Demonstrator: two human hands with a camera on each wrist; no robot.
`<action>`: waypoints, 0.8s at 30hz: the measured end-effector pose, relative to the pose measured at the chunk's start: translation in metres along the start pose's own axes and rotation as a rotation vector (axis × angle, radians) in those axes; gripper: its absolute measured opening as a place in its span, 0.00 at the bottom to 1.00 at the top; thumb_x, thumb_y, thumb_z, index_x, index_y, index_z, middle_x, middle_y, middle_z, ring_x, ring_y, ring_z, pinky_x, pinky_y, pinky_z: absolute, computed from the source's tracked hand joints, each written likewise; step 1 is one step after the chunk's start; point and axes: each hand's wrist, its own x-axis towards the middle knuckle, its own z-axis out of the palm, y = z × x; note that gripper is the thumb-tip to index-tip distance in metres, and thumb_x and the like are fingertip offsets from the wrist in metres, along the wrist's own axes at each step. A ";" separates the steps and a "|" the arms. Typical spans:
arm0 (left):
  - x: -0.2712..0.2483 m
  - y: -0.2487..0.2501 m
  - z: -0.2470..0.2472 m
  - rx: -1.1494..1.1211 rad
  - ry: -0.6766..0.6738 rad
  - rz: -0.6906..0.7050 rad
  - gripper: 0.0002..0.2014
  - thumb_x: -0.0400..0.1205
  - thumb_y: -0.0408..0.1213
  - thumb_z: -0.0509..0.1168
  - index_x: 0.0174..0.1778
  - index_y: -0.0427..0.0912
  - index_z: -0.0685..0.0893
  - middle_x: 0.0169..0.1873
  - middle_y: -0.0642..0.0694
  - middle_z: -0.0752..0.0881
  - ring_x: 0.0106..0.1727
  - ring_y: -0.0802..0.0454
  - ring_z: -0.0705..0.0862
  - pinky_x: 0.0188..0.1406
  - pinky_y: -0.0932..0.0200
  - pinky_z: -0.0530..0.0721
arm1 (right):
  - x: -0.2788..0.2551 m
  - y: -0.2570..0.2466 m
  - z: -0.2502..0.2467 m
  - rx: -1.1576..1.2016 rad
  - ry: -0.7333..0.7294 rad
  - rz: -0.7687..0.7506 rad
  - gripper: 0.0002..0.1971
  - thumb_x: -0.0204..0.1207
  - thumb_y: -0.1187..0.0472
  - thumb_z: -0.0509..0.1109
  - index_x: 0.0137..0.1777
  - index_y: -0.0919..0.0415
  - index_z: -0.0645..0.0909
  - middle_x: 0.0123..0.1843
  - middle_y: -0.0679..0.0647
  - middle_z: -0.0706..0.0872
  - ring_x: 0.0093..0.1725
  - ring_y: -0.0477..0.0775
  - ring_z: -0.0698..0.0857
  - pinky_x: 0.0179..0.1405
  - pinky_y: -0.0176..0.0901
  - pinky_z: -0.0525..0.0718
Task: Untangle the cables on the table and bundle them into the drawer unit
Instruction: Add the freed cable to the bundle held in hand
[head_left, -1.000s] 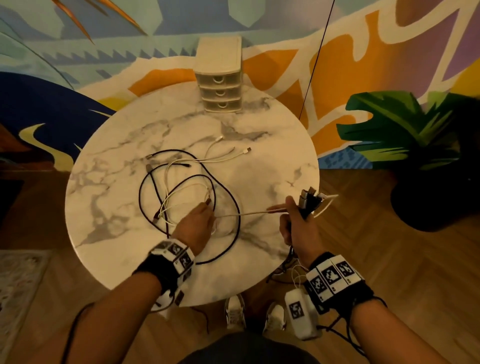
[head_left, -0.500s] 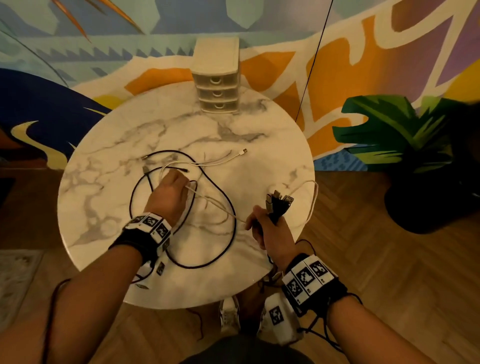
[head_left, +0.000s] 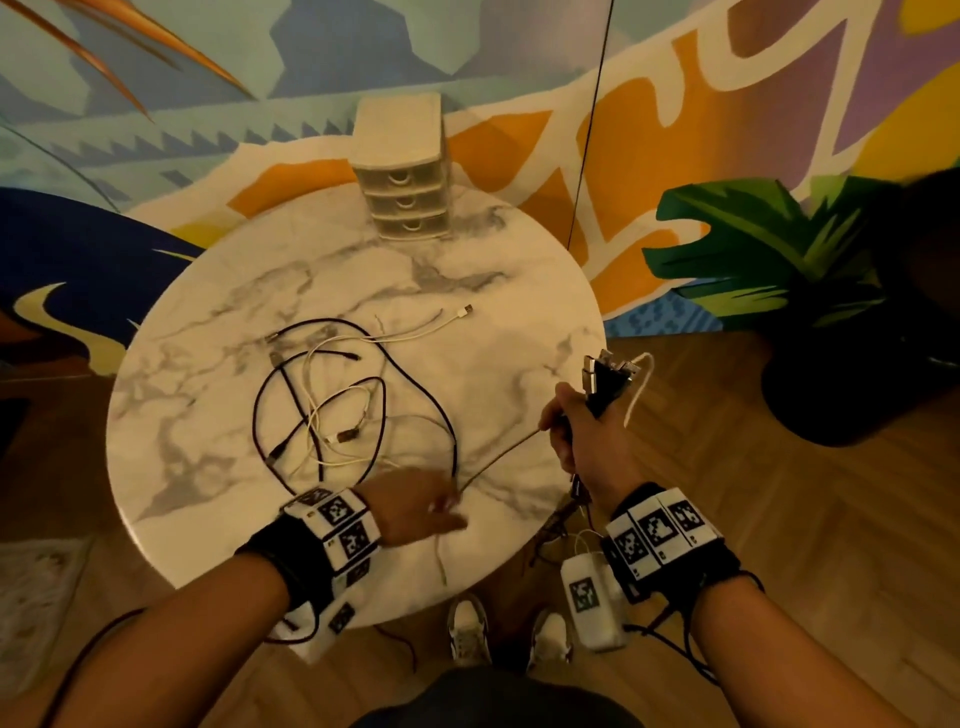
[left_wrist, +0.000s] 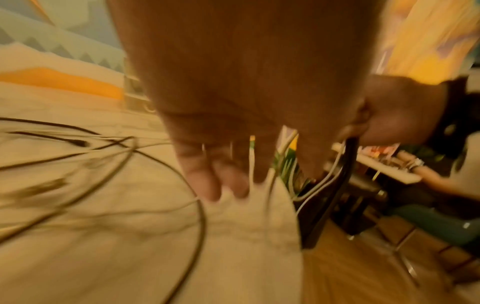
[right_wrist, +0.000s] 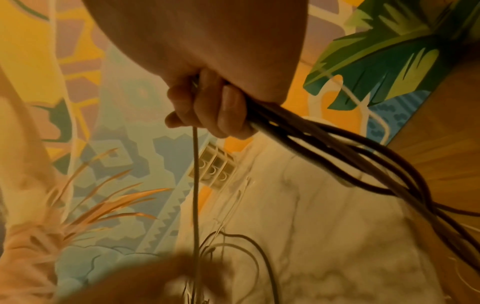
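Observation:
Several black and white cables (head_left: 332, 395) lie tangled in the middle of the round marble table (head_left: 208, 332). My right hand (head_left: 576, 431) hovers off the table's right edge and grips a bundle of cable ends (head_left: 605, 376), plugs pointing up; the wrist view shows the fingers (right_wrist: 207, 111) curled round dark cables (right_wrist: 311, 133). A pale cable (head_left: 498, 457) runs taut from that hand to my left hand (head_left: 415, 509) near the front edge, where it bends and trails toward me. It passes between the left fingers (left_wrist: 221, 174). The white three-drawer unit (head_left: 405, 192) stands at the far edge, drawers closed.
A dark potted plant (head_left: 831, 312) stands on the wooden floor to the right of the table. A thin black cord (head_left: 587, 156) hangs down behind the table's right side. My shoes (head_left: 467, 629) are under the near edge. A painted wall backs the table.
My left hand has left the tangle and drawn back to the near edge, pulling the pale cable taut. The right hand, still holding the bundle, has shifted slightly right.

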 end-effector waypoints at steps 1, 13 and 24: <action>0.005 0.015 -0.006 -0.098 0.148 0.046 0.24 0.80 0.58 0.61 0.68 0.49 0.75 0.58 0.52 0.80 0.58 0.53 0.79 0.59 0.59 0.76 | -0.005 -0.001 -0.004 -0.033 -0.018 0.005 0.26 0.87 0.54 0.54 0.27 0.62 0.77 0.15 0.50 0.67 0.14 0.45 0.62 0.15 0.34 0.60; 0.072 0.175 -0.040 -0.694 0.347 0.311 0.13 0.86 0.36 0.56 0.42 0.35 0.83 0.27 0.42 0.84 0.27 0.38 0.85 0.30 0.48 0.88 | -0.062 -0.030 -0.127 -0.106 0.315 -0.153 0.21 0.84 0.45 0.56 0.49 0.55 0.89 0.18 0.50 0.68 0.17 0.45 0.65 0.19 0.37 0.64; 0.094 0.241 0.014 -0.350 0.241 0.573 0.32 0.77 0.46 0.70 0.76 0.46 0.67 0.70 0.45 0.72 0.67 0.50 0.76 0.65 0.56 0.75 | -0.089 -0.031 -0.181 -0.249 0.382 -0.285 0.18 0.86 0.54 0.56 0.49 0.56 0.88 0.47 0.46 0.89 0.46 0.39 0.85 0.50 0.32 0.77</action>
